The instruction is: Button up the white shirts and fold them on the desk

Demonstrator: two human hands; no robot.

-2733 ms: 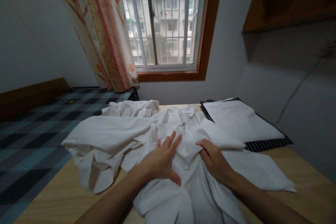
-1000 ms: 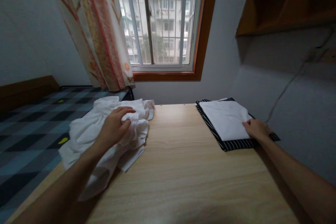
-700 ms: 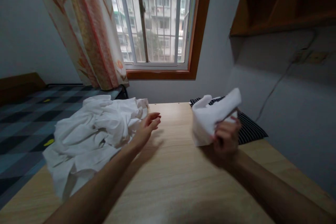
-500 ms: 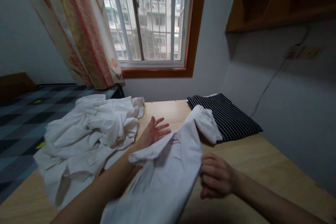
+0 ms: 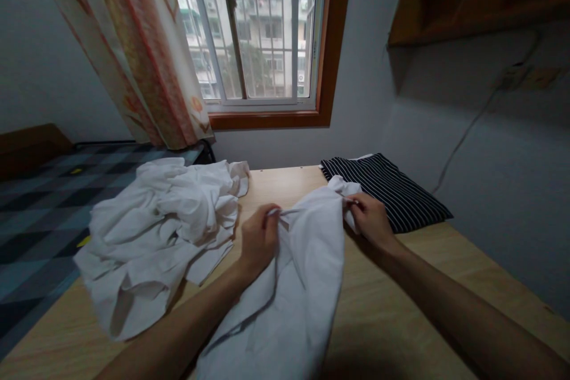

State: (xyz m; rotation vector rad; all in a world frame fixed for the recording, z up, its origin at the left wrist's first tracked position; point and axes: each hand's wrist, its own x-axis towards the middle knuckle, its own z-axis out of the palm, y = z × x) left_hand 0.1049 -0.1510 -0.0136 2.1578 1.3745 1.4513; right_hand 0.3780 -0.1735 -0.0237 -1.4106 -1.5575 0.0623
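White garment [image 5: 309, 267] located lower centre of frame; fingers of left hand [image 5: 259, 238] and right hand [image 5: 371, 219] pinch its upper part. Crumpled white fabric [image 5: 154, 219], left; black pinstriped cloth [image 5: 394, 193], right.

Two hand grips [image 5: 260, 237] [image 5: 372, 219], one held cloth [image 5: 307, 255], one white heap [image 5: 155, 214], one striped cloth [image 5: 392, 193]

The gathered white cloth [image 5: 307, 273] at lower centre runs past the bottom edge, so I can't see its near end. Upper right, the brown wooden wall shelf [image 5: 472, 3] is cut off, its inside too dark to read; upper left, the orange-flowered fabric curtain [image 5: 133, 47] loses its top.
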